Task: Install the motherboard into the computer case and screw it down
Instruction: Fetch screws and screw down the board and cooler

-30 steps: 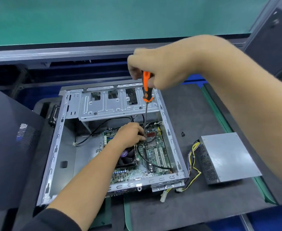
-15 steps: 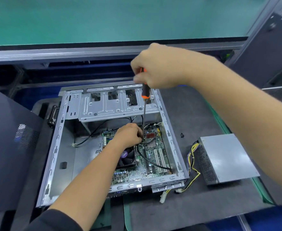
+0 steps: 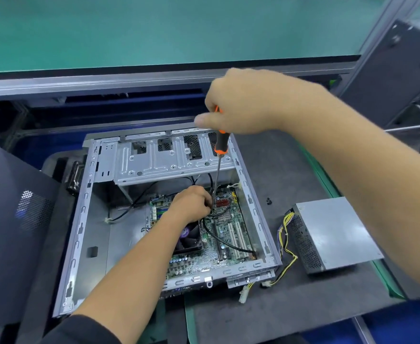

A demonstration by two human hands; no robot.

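An open silver computer case [image 3: 79, 219] lies flat on the dark mat. The green motherboard [image 3: 228, 234] lies inside its right half, with a black fan [image 3: 189, 240] near the middle. My right hand [image 3: 243, 103] grips the orange-and-black handle of a screwdriver [image 3: 220, 145], held upright above the case; its shaft runs down to the board's far part. My left hand [image 3: 191, 204] is down on the board with its fingers curled around the screwdriver tip; the tip and any screw there are hidden.
A grey power supply [image 3: 333, 234] with yellow and black wires [image 3: 287, 239] lies right of the case. A few small black screws [image 3: 269, 200] lie on the mat between them. A dark perforated panel [image 3: 12, 219] stands at the left. A black cable [image 3: 228, 244] crosses the board.
My right hand has turned on the screwdriver handle, with the thumb now sticking out left. The screwdriver stays upright at the same spot. My left hand has hardly moved.
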